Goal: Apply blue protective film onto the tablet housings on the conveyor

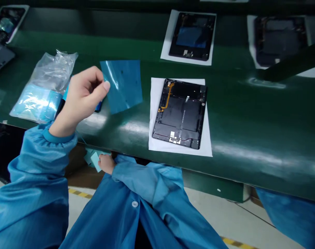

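The glossy dark green desk [250,114] bears a white paper sheet [154,140] under an open black tablet housing [180,114], with two more such sheets [165,48] farther back. A crinkled clear plastic bag of blue films [43,86] lies at its left.

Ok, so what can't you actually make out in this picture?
All head view.
1. Right hand: fingers hidden under the green belt edge; grip on the pale scraps unclear.
2. Dark item behind the left hand, which pinches the blue film: mostly covered.
3. Plastic bag: contents blurred by glare.
4. Far-right tablet: blurred, crossed by a dark bar.
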### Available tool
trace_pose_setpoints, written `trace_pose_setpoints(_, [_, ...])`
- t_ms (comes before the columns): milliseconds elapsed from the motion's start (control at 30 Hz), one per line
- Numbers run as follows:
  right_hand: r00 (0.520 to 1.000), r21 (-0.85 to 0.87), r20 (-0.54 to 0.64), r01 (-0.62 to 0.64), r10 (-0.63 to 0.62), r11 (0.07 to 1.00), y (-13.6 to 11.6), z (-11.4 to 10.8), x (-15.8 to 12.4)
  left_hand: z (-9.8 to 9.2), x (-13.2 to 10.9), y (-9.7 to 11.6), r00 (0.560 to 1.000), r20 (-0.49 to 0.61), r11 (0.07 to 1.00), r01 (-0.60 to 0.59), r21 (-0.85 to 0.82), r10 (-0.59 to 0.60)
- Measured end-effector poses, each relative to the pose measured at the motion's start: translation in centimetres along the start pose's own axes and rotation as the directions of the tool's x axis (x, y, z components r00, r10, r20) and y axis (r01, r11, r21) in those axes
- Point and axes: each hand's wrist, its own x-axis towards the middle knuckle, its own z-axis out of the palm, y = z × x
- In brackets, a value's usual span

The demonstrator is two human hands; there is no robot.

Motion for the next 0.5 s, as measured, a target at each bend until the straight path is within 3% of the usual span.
trace_pose_setpoints(67, [0.989, 0.013, 0.143, 0.032, -0.034, 0.999, 0.2, 0.1, 0.0, 0.7, -0.3, 0.3, 1.0, 0.014, 0.999, 0.02, -0.031, -0.019])
trace_pose_setpoints(133, [0.964, 0.03, 0.248, 0.086, -0.091, 0.996, -0.6, -1.9, -0.6, 1.5, -0.7, 0.6, 0.998, 0.033, 0.997, 0.055, -0.049, -0.054])
trace_pose_setpoints(233, [0.932, 0.099, 0.29, 0.198, -0.218, 0.975, -3.1, -8.8, -1.6, 2.8, -1.5, 1.1, 0.995, 0.046, 0.994, 0.088, -0.07, -0.085])
trace_pose_setpoints(300, [0.914, 0.121, 0.145, 0.363, -0.378, 0.924, -5.0, -14.8, -1.3, 3.9, -2.3, 1.5, 0.997, 0.033, 0.993, 0.07, -0.096, -0.067])
trace_pose_setpoints(333, [0.923, 0.054, 0.011, 0.385, -0.386, 0.922, -5.7, -17.7, -0.7, 4.5, -2.8, 1.7, 0.998, 0.022, 0.992, 0.059, -0.108, -0.057])
trace_pose_setpoints(367, [0.935, -0.056, -0.131, 0.326, -0.331, 0.944, -6.3, -20.2, 0.1, 5.2, -3.2, 2.1, 0.998, 0.013, 0.992, 0.056, -0.115, -0.055])
trace_pose_setpoints(400, [0.905, -0.187, -0.273, 0.283, -0.327, 0.941, -6.6, -22.3, 1.1, 5.8, -3.7, 2.4, 0.998, -0.004, 0.991, 0.059, -0.121, -0.06])
trace_pose_setpoints(500, [0.86, -0.512, -0.343, 0.166, -0.378, 0.842, -6.3, -25.6, 4.0, 7.5, -4.7, 3.6, 0.992, -0.08, 0.985, 0.083, -0.149, -0.096])
